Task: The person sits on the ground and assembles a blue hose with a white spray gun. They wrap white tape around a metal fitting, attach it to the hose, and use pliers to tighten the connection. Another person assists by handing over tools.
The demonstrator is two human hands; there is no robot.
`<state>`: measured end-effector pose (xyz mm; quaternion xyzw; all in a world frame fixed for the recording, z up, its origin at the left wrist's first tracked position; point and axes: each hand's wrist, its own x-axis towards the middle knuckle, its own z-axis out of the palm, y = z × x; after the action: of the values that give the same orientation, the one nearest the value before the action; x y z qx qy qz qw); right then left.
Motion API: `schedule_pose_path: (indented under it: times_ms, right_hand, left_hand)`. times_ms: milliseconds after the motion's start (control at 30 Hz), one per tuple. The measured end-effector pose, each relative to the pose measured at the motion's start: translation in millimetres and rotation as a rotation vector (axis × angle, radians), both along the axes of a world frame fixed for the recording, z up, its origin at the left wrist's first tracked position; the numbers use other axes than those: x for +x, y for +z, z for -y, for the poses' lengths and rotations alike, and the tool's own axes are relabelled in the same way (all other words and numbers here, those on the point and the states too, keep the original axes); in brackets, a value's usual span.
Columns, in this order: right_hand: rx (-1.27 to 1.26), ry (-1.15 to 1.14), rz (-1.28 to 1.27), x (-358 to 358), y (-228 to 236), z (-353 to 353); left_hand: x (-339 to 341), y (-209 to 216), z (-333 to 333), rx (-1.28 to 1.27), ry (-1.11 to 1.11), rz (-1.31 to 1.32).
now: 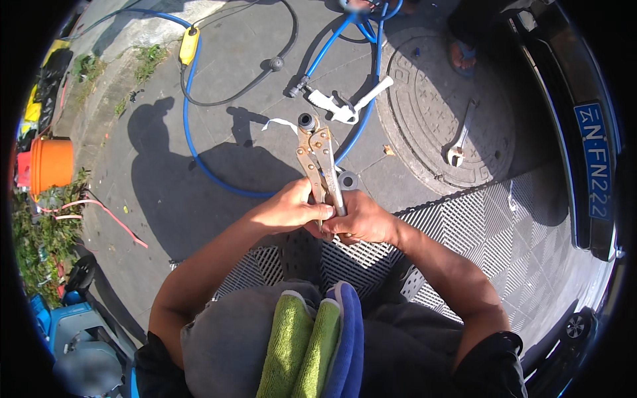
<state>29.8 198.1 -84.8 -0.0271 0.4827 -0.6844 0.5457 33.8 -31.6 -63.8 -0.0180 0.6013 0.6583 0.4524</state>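
I see both hands closed on a pair of locking pliers (309, 159), positioned in front of the body with the jaw end directed away from it. The left hand (292, 209) grips the left handle, thumb laid across toward the right. The right hand (365, 219) encloses the lower right handle. A dark round fitting (306, 121) sits at the jaw end; I cannot tell how firmly it is clamped. A white strip (281, 124) extends left from it. A grey ring-shaped part (348, 180) sits just above the right hand; I cannot tell whether that hand holds it.

Beyond the pliers, a white spray gun (348, 109) lies on the pavement near a blue hose (189, 136). To the right, an adjustable wrench (462, 136) rests on a round manhole cover (415, 126). At far left stands an orange bucket (53, 162).
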Motion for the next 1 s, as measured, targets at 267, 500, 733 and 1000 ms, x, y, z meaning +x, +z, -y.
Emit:
schedule_pose_path:
  times_ms: [267,500,733,1000]
  right_hand:
    - [0.095,0.048,-0.247,15,40,15]
    - [0.235,0.359,-0.119,1,44,-16]
    - [0.169,0.231,-0.338,-9,13,-29]
    - [0.353,0.253,-0.249,-3,5,-52]
  left_hand:
    - [4,14,7,-0.208,-0.260,0.011]
    - [22,4,18,-0.072,-0.259,0.177]
    - [57,-32,32,0.153,0.002,0.162]
    - [20,-89,79,-0.363,0.294,0.180]
